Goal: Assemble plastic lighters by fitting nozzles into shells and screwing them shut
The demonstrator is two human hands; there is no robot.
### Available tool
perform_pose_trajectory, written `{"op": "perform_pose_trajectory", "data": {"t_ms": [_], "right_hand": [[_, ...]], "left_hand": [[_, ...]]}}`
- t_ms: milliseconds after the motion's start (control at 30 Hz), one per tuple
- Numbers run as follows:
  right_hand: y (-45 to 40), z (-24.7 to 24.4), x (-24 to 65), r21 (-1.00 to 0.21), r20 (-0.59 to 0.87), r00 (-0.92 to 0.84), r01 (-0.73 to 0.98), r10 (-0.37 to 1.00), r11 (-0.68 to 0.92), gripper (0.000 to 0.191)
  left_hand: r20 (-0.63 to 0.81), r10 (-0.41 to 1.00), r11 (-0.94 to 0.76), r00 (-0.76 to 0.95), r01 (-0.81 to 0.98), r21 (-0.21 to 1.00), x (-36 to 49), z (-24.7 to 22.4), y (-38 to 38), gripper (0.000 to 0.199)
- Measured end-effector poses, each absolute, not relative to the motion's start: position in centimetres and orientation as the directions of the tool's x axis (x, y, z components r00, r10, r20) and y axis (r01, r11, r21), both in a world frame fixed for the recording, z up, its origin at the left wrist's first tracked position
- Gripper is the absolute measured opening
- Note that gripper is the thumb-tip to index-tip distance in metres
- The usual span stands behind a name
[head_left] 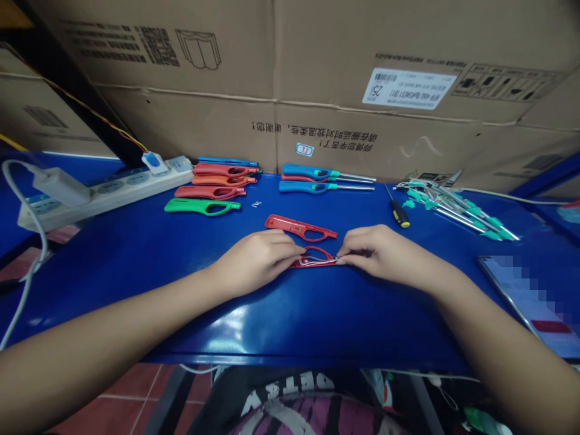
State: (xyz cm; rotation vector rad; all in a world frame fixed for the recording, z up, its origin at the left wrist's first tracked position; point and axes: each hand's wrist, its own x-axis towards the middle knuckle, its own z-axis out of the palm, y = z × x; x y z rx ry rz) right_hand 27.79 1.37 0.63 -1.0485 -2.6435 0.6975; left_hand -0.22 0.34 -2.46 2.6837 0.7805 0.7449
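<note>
Mid-frame, fingers hid part of the slim red plastic handle half (319, 248); the left hand (265, 257) was clamped on its left end, the right hand (374, 251) pinched at its other end, shell or white wires (315, 262) unclear.

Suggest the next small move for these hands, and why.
I'd probably have the left hand tuck the thin wires closer along the lower red shell while the right hand steadies its tip: they look loose beside the finger loop.
</note>
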Motion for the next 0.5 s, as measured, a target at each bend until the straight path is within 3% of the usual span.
{"op": "perform_pose_trajectory", "data": {"t_ms": [167,400,500], "right_hand": [[0.9,1.0,27.7,-0.383,0.004,-0.777,0.581,0.63,0.719,0.023],[-1.1,1.8,25.7,0.108,-0.2,-0.745,0.629,0.636,0.77,0.023],[-1.9,2.0,24.8,0.198,-0.265,-0.703,0.63,0.66,0.751,0.023]], "left_hand": [[0.398,0.546,-0.834,0.737,0.434,0.341,-0.1,-2.5,0.2,0.022],[0.391,0.547,-0.836,0.741,0.454,0.309,0.1,-2.5,0.1,0.023],[0.391,0.547,-0.836,0.74,0.459,0.301,0.0,-2.5,0.2,0.023]]}}
